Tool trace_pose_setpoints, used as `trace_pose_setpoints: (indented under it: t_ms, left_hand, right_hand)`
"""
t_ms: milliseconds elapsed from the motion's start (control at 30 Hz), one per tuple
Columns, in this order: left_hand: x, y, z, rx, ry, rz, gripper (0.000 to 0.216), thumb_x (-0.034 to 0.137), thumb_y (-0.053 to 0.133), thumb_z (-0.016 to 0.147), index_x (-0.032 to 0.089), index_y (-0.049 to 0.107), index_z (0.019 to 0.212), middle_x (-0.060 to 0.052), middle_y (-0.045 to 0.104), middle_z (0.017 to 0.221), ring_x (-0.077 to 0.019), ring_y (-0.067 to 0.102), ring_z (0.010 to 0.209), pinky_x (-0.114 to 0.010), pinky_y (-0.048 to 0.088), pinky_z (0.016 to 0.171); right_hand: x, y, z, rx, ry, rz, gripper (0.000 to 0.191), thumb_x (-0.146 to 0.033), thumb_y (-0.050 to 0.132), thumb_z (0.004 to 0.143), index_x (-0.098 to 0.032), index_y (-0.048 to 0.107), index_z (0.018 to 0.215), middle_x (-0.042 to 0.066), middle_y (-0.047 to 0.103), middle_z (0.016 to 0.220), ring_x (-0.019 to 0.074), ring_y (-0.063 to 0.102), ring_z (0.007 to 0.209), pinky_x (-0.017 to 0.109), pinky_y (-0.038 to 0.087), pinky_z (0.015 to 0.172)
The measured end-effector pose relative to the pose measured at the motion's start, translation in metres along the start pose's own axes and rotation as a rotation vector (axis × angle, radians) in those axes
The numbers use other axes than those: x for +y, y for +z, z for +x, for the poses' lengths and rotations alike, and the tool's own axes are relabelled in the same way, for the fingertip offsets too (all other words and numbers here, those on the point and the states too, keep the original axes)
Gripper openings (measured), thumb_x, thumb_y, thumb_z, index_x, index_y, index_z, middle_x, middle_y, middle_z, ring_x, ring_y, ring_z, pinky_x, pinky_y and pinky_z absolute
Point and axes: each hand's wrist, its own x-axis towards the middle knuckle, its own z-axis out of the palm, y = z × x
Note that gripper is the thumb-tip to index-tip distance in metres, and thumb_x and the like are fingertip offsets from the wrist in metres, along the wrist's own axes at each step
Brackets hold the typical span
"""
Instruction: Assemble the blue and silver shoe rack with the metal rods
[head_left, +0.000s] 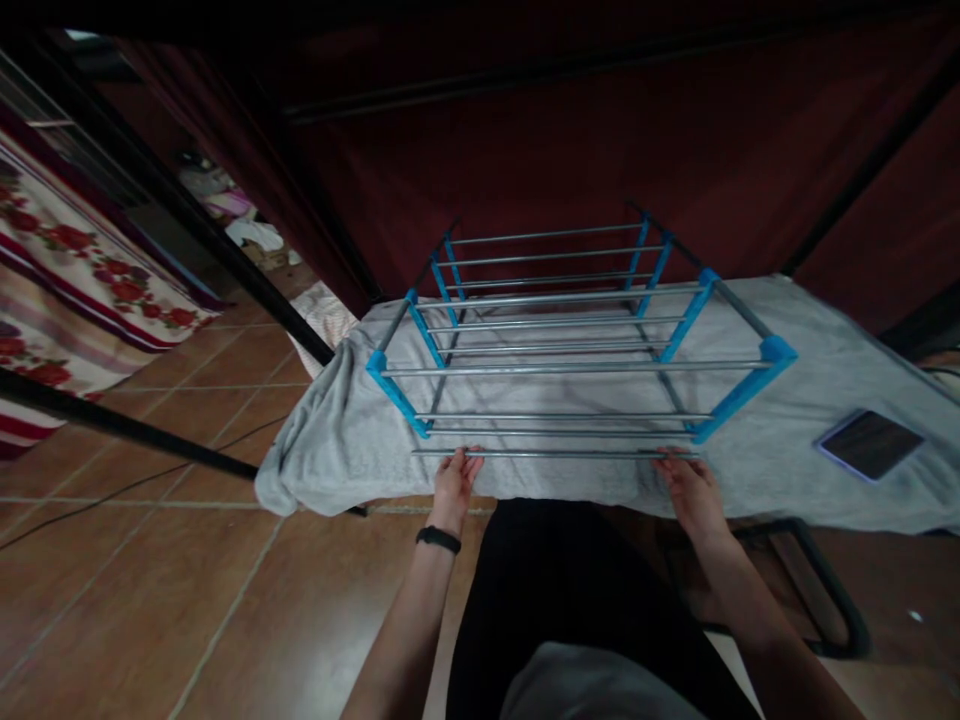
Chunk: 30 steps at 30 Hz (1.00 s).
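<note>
Both hands close on one loose metal rod [559,453], held level at the near edge of a cloth-covered table: the left hand [454,480] grips it near its left end, the right hand [691,482] near its right end, fingers curled over the bar. A black band [438,539] circles the left wrist.

Just beyond the rod stands a small rack [577,340] of grey metal rails joined by bright blue plastic connectors, two tiers showing, its near lower rails almost touching the held rod. The rack sits on a grey cloth [337,440] that drapes over the table's left corner and hangs toward the floor.

Well to the right on the same cloth lies a dark phone [870,443], face up. Behind the table hangs a dark red curtain [570,130]. Brown floor tiles [150,590] spread to the left, crossed by a black pole [127,425] and a thin cable, with a red floral fabric [67,260] at the far left edge. Part of a black frame [832,590] shows under the table at right.
</note>
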Motion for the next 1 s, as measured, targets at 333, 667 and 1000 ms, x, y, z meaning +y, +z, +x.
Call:
trace_pose_setpoints:
  t_ms: [333, 667, 1000]
  left_hand:
    - [0.032, -0.009, 0.009, 0.037, -0.083, -0.036, 0.034, 0.033, 0.040, 0.101, 0.012, 0.064, 0.088, -0.017, 0.071, 0.089, -0.0208, 0.073, 0.083, -0.037, 0.060, 0.081]
    - [0.054, -0.015, 0.023, 0.163, 0.050, -0.031, 0.031, 0.022, 0.041, 0.099, 0.016, 0.062, 0.078, -0.008, 0.070, 0.083, -0.0145, 0.070, 0.082, -0.027, 0.057, 0.079]
    - [0.058, -0.029, 0.029, 0.234, 0.282, 0.064, 0.012, 0.013, 0.054, 0.089, 0.015, 0.062, 0.081, -0.004, 0.069, 0.078, -0.0122, 0.068, 0.076, -0.024, 0.052, 0.076]
  right_hand:
    - [-0.001, 0.000, -0.002, 0.002, 0.012, 0.005, 0.028, -0.024, 0.092, 0.058, -0.023, 0.070, 0.076, -0.002, 0.072, 0.084, 0.0150, 0.069, 0.091, 0.031, 0.060, 0.088]
    - [-0.003, -0.002, -0.002, 0.008, 0.022, -0.014, 0.029, -0.023, 0.092, 0.059, -0.023, 0.070, 0.078, -0.001, 0.072, 0.087, 0.0154, 0.070, 0.091, 0.030, 0.061, 0.086]
    - [-0.004, -0.004, 0.000, -0.003, 0.062, -0.036, 0.025, -0.023, 0.088, 0.063, -0.022, 0.071, 0.081, 0.001, 0.073, 0.089, 0.0152, 0.070, 0.085, 0.033, 0.061, 0.087]
